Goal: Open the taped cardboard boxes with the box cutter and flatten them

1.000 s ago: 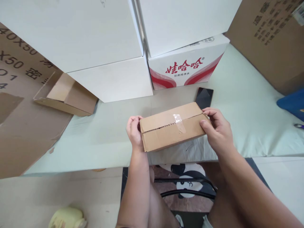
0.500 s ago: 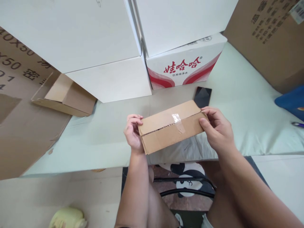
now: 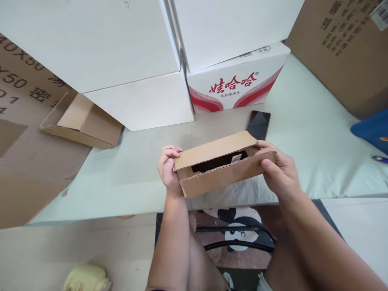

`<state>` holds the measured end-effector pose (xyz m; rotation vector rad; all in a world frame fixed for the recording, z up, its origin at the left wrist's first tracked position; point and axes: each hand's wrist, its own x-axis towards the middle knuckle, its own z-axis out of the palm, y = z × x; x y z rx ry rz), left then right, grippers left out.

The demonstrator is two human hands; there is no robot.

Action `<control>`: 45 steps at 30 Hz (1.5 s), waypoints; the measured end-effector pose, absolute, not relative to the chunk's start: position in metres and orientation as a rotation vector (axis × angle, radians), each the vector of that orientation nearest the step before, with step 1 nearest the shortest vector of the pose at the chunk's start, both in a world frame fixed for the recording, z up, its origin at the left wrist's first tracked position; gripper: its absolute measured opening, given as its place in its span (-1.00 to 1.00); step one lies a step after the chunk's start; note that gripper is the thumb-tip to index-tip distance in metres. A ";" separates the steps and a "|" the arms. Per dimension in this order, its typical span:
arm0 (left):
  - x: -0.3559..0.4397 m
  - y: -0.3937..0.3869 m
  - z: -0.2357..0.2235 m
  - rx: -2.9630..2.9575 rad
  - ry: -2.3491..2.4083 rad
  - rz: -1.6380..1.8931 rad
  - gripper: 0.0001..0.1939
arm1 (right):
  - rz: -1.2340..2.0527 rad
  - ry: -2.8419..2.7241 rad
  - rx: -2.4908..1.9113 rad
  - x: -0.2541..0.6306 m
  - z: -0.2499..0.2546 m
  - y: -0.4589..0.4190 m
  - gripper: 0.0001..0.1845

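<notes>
Between my two hands is a small brown cardboard box (image 3: 218, 180), held tilted above the near part of the cloth-covered surface. Its two long top flaps stand apart, and through the gap a dark inside shows with a strip of clear tape across it. My left hand (image 3: 169, 167) grips the box's left end, fingers curled at the corner. My right hand (image 3: 279, 169) holds the right end, thumb on the near flap and fingers behind it. Just beyond the box's right end lies a dark smartphone (image 3: 259, 123). What the box contains cannot be made out.
Large white boxes (image 3: 139, 103) and a white-and-red carton (image 3: 236, 91) stand behind. Brown cardboard (image 3: 91, 125) is at the left, a big brown carton (image 3: 342, 56) at the right. A blue object (image 3: 371, 129) and a pen (image 3: 380, 159) lie on the pale green cloth (image 3: 121, 186).
The cardboard box's top flaps, closed together with tape across the seam before, have parted, and the dark inside now shows. My right thumb has shifted slightly right with the near flap.
</notes>
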<state>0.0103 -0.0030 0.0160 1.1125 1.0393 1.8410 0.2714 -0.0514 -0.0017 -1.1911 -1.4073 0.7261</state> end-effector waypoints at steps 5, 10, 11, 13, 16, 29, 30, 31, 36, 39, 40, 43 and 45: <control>0.011 -0.005 0.020 1.051 0.918 1.846 -0.75 | 0.900 -1.340 -0.894 0.266 0.008 -0.051 -0.52; 0.011 -0.010 0.019 1.166 0.779 1.759 -0.70 | 0.995 -1.135 -0.858 0.259 0.016 -0.047 -0.28; 0.011 -0.010 0.018 1.202 0.782 1.731 -0.70 | 1.015 -1.100 -0.882 0.259 0.015 -0.047 -0.31; 0.009 -0.009 0.015 1.239 0.781 1.696 -0.70 | 1.036 -1.054 -0.943 0.260 0.014 -0.046 -0.41; 0.009 -0.007 0.014 1.195 0.795 1.695 -0.71 | 1.052 -1.055 -0.933 0.261 0.014 -0.045 -0.57; 0.002 -0.002 0.008 1.100 1.072 1.811 -0.50 | 1.111 -1.189 -0.905 0.267 0.017 -0.049 -0.63; 0.001 -0.003 0.008 1.144 1.093 1.805 -0.52 | 1.101 -1.209 -0.906 0.267 0.016 -0.048 -0.63; 0.001 -0.003 0.008 1.193 1.110 1.786 -0.54 | 1.093 -1.228 -0.902 0.267 0.016 -0.048 -0.62; -0.001 -0.008 0.016 1.471 1.061 1.451 -0.44 | 1.023 -1.339 -0.909 0.270 0.012 -0.046 -0.55; -0.002 -0.012 0.019 1.479 1.001 1.322 -0.43 | 0.992 -1.406 -0.921 0.271 0.012 -0.045 -0.48; -0.002 -0.013 0.020 1.464 0.992 1.305 -0.45 | 0.991 -1.429 -0.922 0.272 0.012 -0.045 -0.46; -0.001 -0.015 0.022 1.444 1.011 1.301 -0.47 | 0.993 -1.500 -0.938 0.275 0.015 -0.045 -0.43; 0.000 -0.016 0.022 1.463 1.028 1.298 -0.46 | 1.000 -1.551 -0.955 0.278 0.016 -0.044 -0.40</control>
